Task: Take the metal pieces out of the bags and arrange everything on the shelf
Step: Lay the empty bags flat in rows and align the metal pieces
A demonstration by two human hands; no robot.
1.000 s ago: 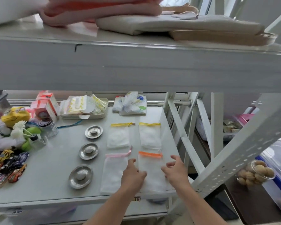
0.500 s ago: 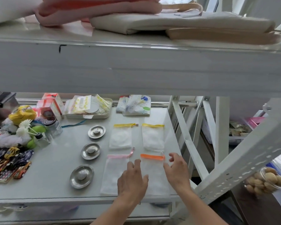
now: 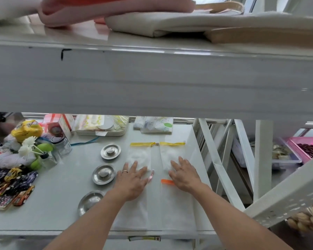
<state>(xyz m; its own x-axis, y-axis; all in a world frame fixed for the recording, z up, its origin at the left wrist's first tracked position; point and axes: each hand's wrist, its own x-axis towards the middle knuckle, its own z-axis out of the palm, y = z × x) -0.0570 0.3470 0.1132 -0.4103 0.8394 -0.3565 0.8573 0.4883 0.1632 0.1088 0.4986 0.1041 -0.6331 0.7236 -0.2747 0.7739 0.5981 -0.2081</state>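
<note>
Three round metal pieces lie in a column on the grey shelf (image 3: 52, 204): a far one (image 3: 110, 151), a middle one (image 3: 103, 174) and a near one (image 3: 90, 202) partly behind my left forearm. To their right lie several flat clear bags: two far bags with yellow strips (image 3: 140, 155) (image 3: 172, 153), a near bag with a pink strip (image 3: 134, 213) and one with an orange strip (image 3: 177, 210). My left hand (image 3: 131, 181) rests flat, fingers spread, across the pink-strip bag and the far left bag. My right hand (image 3: 185, 175) lies flat over the orange strip and the far right bag.
An upper shelf board (image 3: 152, 78) fills the top of the view, with folded cloth (image 3: 170, 24) on it. Toy cars (image 3: 13, 188), a glass jar (image 3: 61, 144), flowers and boxes crowd the left. A tray (image 3: 101, 130) and pouch (image 3: 155, 124) sit at the back. White frame struts (image 3: 217, 168) stand right.
Both hands have slid forward from the near bags' lower parts up to their top strips and onto the far bags. The view has tilted, showing more of the upper shelf.
</note>
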